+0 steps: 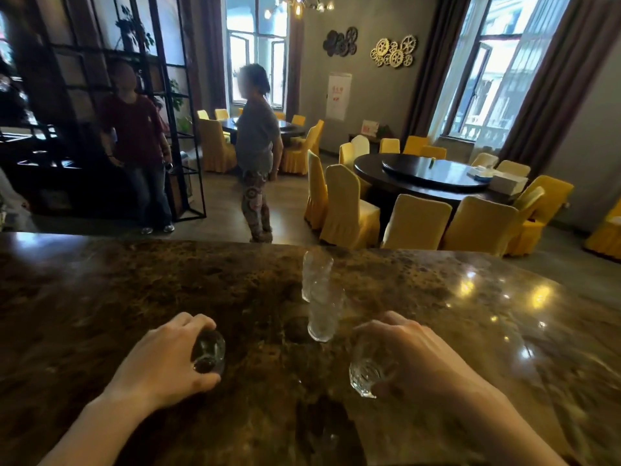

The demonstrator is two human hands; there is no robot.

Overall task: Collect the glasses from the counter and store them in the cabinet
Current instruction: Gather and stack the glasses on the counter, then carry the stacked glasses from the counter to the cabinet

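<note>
Several clear drinking glasses are on the brown marble counter (134,290). My left hand (161,361) is closed around one glass (209,353), gripping it from the left side. My right hand (416,351) grips a second, faceted glass (366,371) from the right. Between and beyond my hands stand two more glasses, one nearer (324,314) and one farther back (316,270), partly overlapping in view and blurred. No cabinet is in view.
Beyond the counter's far edge two people stand on the floor, one (137,146) by a black metal shelf (181,129), the other (257,146) mid-room. A round dark table (433,176) with yellow-covered chairs (349,210) fills the right side.
</note>
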